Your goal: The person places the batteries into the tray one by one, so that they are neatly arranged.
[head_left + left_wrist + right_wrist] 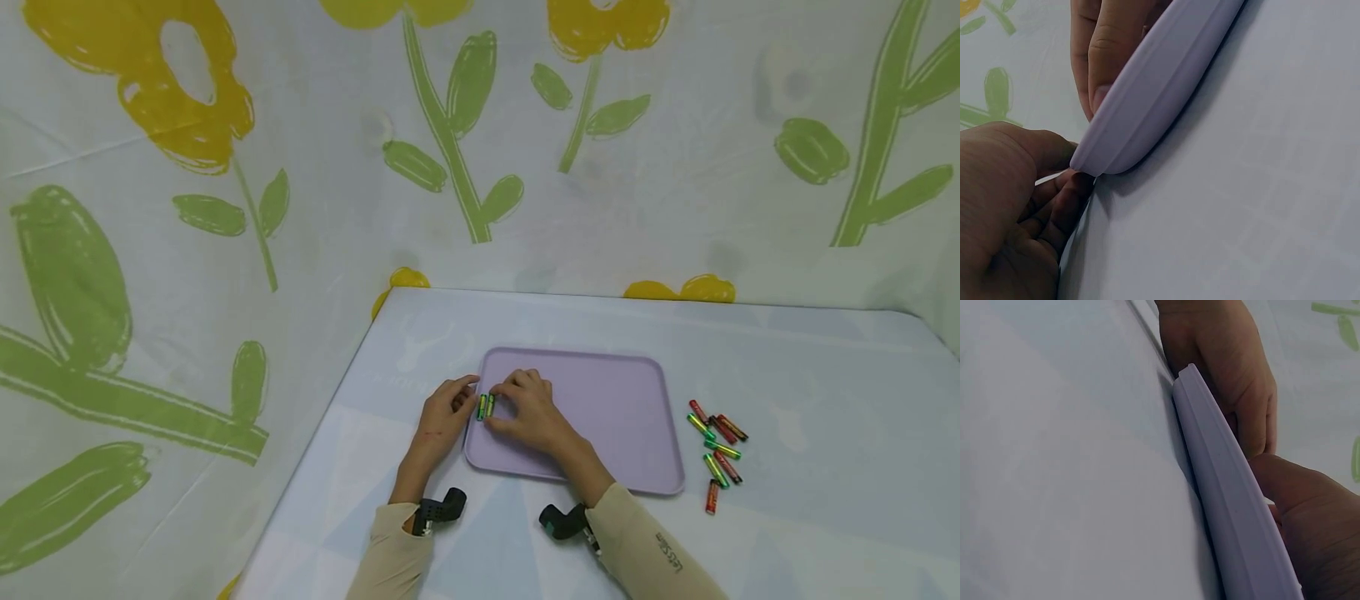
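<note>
**Green Batteries Side by Side at Tray's Left Edge**

A person in beige sleeves [630, 537] works with two hands over a lilac tray [615, 417] on a pale bench [825, 433]. Two green batteries stand out on the tray, one beside the other just inside its left edge, their long sides nearly parallel to that edge. The right hand [536, 412], reaching in over the tray's left half, pinches the inner battery [491, 406] end to end between thumb and forefinger. The left hand [442, 412] is at the tray's left edge with its fingers bent, close by the outer battery [482, 407]; whether it grips anything cannot be told, as the tray's rim hides the fingertips in the wrist views.

To the right of the tray, apart from it, lies a loose scatter of red batteries [712, 497] and green batteries [716, 471], several touching or overlapping. Black wrist cameras [442, 508] show at both cuffs, on the near side of the tray. Beyond the tray and to its left hangs a white cloth [697, 183] printed with yellow flowers and green stems.
</note>
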